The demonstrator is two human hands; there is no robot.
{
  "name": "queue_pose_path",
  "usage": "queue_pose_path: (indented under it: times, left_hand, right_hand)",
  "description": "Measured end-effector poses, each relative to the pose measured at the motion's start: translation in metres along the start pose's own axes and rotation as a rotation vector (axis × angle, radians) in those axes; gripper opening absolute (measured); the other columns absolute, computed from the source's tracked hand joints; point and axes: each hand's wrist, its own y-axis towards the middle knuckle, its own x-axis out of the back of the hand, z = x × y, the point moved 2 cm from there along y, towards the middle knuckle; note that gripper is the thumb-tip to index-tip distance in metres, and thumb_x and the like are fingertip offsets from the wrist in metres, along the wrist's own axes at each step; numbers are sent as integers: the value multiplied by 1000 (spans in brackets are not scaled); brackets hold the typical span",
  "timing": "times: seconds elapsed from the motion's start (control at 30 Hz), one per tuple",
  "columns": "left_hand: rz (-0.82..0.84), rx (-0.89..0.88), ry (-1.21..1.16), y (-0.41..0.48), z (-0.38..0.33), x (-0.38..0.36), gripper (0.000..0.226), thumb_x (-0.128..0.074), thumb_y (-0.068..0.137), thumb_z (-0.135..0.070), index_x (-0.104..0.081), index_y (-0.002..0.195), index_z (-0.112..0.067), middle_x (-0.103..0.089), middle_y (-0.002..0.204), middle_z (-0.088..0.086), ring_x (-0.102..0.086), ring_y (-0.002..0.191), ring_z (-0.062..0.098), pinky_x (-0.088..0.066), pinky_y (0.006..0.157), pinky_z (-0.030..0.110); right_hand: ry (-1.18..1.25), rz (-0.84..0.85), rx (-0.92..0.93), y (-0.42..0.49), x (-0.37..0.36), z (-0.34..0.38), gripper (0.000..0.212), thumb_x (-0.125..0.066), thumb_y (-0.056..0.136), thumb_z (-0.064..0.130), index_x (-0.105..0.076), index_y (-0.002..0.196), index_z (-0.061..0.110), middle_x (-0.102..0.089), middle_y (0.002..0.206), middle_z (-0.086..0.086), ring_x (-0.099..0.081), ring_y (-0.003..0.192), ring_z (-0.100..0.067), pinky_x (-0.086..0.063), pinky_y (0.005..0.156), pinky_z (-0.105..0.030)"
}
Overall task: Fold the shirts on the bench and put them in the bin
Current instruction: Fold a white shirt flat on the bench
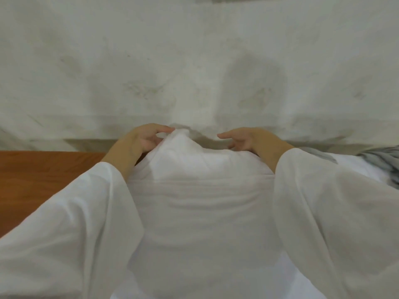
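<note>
1. the white shirt (200, 190) lies on the wooden bench (32, 175), spreading from the hands toward 6 o'clock; its long axis seems to run 12 to 6.
2. the left hand (144, 139) pinches a raised peak of the shirt's far edge, at its 3 o'clock.
3. the right hand (246, 140), at 3 o'clock of that peak, has loosely curved, parted fingers gripping nothing.
4. the left hand is the nearer one; the right likely must take the edge at its 6 o'clock.
5. a grey garment (380, 157) lies at 3 o'clock; no bin shows.

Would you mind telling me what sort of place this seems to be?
Probably a plain indoor laundry corner: a stained whitish wall, a reddish-brown wooden bench, a white cloth shirt and grey garment.
</note>
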Motion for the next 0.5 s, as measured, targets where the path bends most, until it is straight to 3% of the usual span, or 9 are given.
queue_pose_path:
  times: [0.07,0.17,0.27,0.33,0.4,0.5]
  left_hand:
    - [-3,-19,-85,1,-4,-2,29,-64,86,-7,-57,114,-6,-65,100,15,-71,73,28,-58,55,44]
    - [-30,-135,-170,-3,-17,-10,15,-62,84,2,-60,97,-3,-65,90,15,-70,62,27,-57,52,39]
    - [5,-237,-239,-9,-38,-19,5,-59,85,3,-60,85,-2,-66,77,12,-68,62,23,-59,60,33]
    - [30,-295,-250,-16,-50,-23,10,-60,86,1,-58,78,-6,-63,74,8,-66,57,19,-57,60,27]
    - [36,-342,-224,-25,-60,-27,13,-64,85,-4,-58,75,-10,-61,77,5,-64,63,17,-56,68,26]
    - [58,-434,-122,-39,-70,-34,6,-63,87,-7,-60,82,-8,-67,84,5,-65,79,19,-56,75,29]
  right_hand:
    - [-113,13,-32,-1,-3,1,54,-53,96,32,-34,142,10,-46,139,-13,-59,96,-26,-52,70,-35]
    - [-273,20,-35,-3,-17,5,54,-56,93,41,-47,134,6,-54,131,-5,-54,118,-24,-46,92,-36]
    - [-311,40,21,-6,-33,7,34,-51,96,37,-60,109,7,-63,107,-3,-59,101,-17,-46,82,-30]
    - [-78,32,103,-5,-31,11,22,-62,88,28,-63,99,9,-65,101,-8,-62,91,-20,-49,80,-30]
    - [229,-6,174,-10,-20,17,28,-72,78,24,-64,99,9,-66,105,-12,-63,93,-25,-50,86,-38]
    - [535,-30,291,-37,-3,32,9,-60,86,8,-60,94,3,-61,97,-12,-60,85,-27,-52,73,-38]
